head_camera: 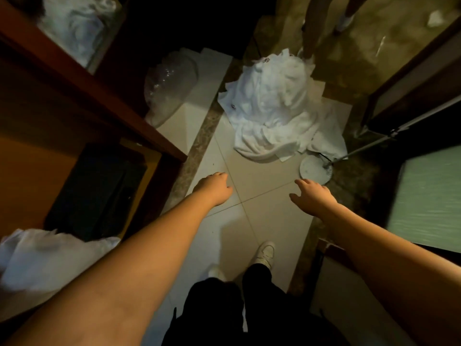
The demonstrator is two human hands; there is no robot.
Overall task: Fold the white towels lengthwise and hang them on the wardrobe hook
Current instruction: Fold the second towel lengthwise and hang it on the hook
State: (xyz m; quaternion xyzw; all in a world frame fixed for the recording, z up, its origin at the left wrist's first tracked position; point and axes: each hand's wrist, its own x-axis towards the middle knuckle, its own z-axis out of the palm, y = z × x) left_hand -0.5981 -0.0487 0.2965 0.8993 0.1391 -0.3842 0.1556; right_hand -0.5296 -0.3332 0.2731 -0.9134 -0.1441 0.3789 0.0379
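Observation:
A heap of crumpled white towels (277,106) lies on the pale tiled floor ahead of me. Both my arms reach forward and down, short of the heap. My left hand (214,187) hangs with loosely curled fingers and holds nothing. My right hand (311,194) is spread, fingers relaxed, also empty. Another white towel (45,255) hangs at the lower left beside the wooden wardrobe (82,96). More white cloth (74,23) shows in the wardrobe's upper left part. No hook is visible.
A clear plastic bag (169,83) lies left of the heap. A white round base (314,169) with a metal pole stands just right of the towels. Another person's legs (314,26) stand beyond the heap. A dark doorframe (409,78) is on the right. My shoes (264,253) are below.

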